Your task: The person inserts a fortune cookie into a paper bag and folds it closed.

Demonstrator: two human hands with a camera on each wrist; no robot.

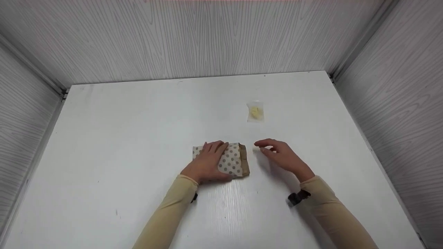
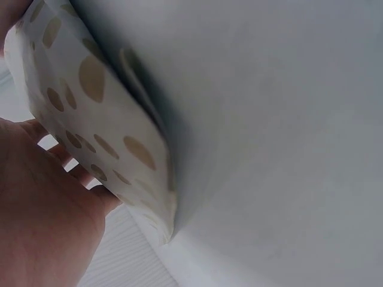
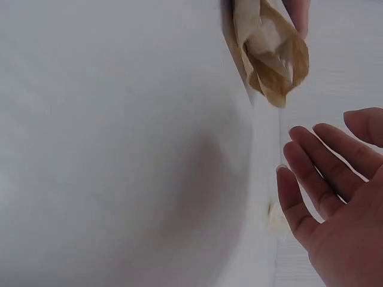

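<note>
On the table point(image 1: 121, 138), under the left hand point(image 1: 207, 164): polka-dot paper bag point(image 1: 231, 160), lying on its side, brown mouth point(image 1: 245, 162) gaping toward the right hand point(image 1: 285, 157). Left hand: fingers over the far edge, thumb along the near edge, gripping the bag across its width. Right hand: fingers relaxed, slightly spread, just beside the mouth. Farther back, well apart: clear packet point(image 1: 255, 112), pale-yellow contents inside.

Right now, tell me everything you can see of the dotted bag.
The dotted bag looks like paper, whitish with grey-brown dots, brown at its creased, gaping mouth. It lies on the white table, mouth toward the right hand, which is apart from it. The left hand holds it, spanning it edge to edge.
</note>
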